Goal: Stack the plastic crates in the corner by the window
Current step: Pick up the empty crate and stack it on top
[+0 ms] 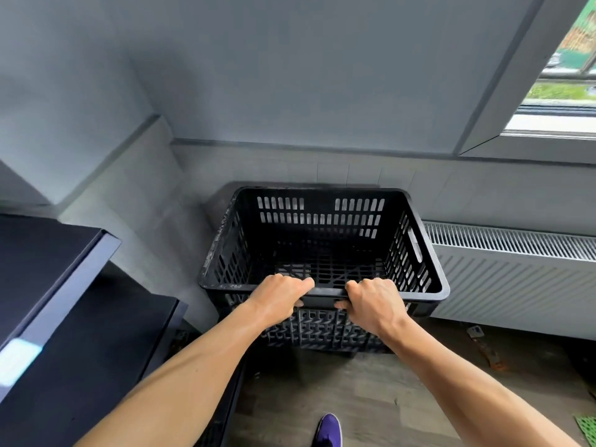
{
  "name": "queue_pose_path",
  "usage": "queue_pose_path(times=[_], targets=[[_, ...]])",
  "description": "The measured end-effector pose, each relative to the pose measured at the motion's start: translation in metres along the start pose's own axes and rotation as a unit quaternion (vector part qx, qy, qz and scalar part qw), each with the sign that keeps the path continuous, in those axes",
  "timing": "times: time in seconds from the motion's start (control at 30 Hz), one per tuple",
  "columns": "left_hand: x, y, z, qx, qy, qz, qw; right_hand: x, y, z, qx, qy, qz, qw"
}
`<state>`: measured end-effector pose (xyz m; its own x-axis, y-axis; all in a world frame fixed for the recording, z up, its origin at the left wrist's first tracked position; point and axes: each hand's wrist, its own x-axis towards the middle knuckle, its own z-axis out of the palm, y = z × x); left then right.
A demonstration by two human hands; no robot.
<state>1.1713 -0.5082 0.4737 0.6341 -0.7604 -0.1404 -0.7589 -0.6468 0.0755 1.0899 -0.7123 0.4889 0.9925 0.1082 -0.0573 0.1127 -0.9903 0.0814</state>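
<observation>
Black plastic crate point(322, 240), empty, set on another crate point(317, 330) in the corner, window point(567, 75) to the right.

The near long rim is gripped by the left hand point(279, 296) and right hand point(374, 301), fingers curled over the edge, thumbs beneath. The opening is turned upward; the long axis is laid parallel to the back wall point(290, 75). The slotted walls are judged stiff and light, not fragile; side handle slots are offered as alternative holds. A radiator point(516, 275) is noted just beside.
</observation>
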Motion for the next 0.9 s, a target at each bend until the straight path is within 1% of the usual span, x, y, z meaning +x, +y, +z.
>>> queue_pose_path(times=[0.37,0.5,0.67,0.8,0.9], targets=[[0.052,-0.030,0.009,0.008,-0.010,0.024,1.000,0.050,0.024,0.033,0.020,-0.002,0.004,1.000],[0.065,-0.049,0.014,-0.007,-0.013,0.026,1.000,0.071,0.026,0.042,0.021,0.000,0.004,1.000],[0.084,-0.076,0.023,-0.009,-0.019,0.036,0.999,0.098,0.021,0.056,0.015,0.009,0.024,1.000],[0.086,-0.091,0.045,-0.036,-0.047,0.056,0.997,0.103,0.011,0.081,0.006,-0.022,0.032,0.999],[0.084,-0.090,0.064,-0.049,-0.060,0.068,0.995,0.096,0.014,0.097,-0.009,-0.038,0.047,0.998]])
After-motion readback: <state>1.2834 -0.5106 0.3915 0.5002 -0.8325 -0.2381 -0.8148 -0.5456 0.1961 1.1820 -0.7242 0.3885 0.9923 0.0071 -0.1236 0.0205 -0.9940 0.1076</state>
